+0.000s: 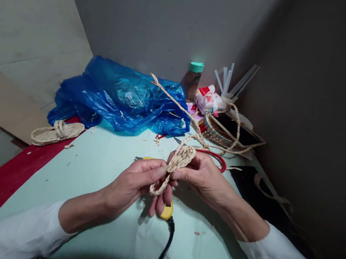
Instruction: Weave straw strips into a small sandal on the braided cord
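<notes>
Between my two hands, above the table, is a small oval coil of braided straw cord (182,158). My left hand (141,174) pinches its lower left end, where a loop of the braid hangs down. From the other side my right hand (202,173) grips the coil, thumb in front. A long tail of the braid (176,102) runs up from the coil and across to the right. Below my hands lies a yellow-handled tool (167,210) with a black cable; most of it is hidden.
A crumpled blue plastic bag (122,97) covers the back. Behind it stands a bottle with a green cap (196,67). A basket-like box (220,129), white sticks (229,79) and red-handled scissors (220,160) lie right. A finished-looking woven straw piece (58,132) rests left on red cloth (17,172).
</notes>
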Tool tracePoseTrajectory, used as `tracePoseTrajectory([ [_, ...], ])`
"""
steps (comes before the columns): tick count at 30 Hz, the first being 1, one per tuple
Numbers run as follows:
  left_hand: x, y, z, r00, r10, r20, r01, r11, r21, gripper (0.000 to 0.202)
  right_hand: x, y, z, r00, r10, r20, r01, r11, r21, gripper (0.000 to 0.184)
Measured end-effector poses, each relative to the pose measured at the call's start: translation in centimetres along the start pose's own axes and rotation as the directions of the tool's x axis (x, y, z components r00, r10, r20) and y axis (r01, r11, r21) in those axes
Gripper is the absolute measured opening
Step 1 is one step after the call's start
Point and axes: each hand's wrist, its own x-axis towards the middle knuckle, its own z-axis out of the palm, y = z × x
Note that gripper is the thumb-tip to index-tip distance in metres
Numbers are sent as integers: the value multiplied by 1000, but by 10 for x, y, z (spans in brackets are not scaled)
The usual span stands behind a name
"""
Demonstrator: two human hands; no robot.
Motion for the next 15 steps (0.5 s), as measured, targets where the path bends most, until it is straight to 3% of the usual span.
tracePoseTrajectory([
  [6,-1,1,-3,985,-94,148,98,995,-21,16,2,-5,-6,998,-18,67,15,999,44,13],
  [10,-2,2,0,984,-129,127,123,991,49,13,1,-4,-8,997,-64,44,62,998,33,12],
  [15,-6,1,6,978,-158,137,145,984,99,9,-1,-1,-10,996,-29,82,26,999,39,18],
])
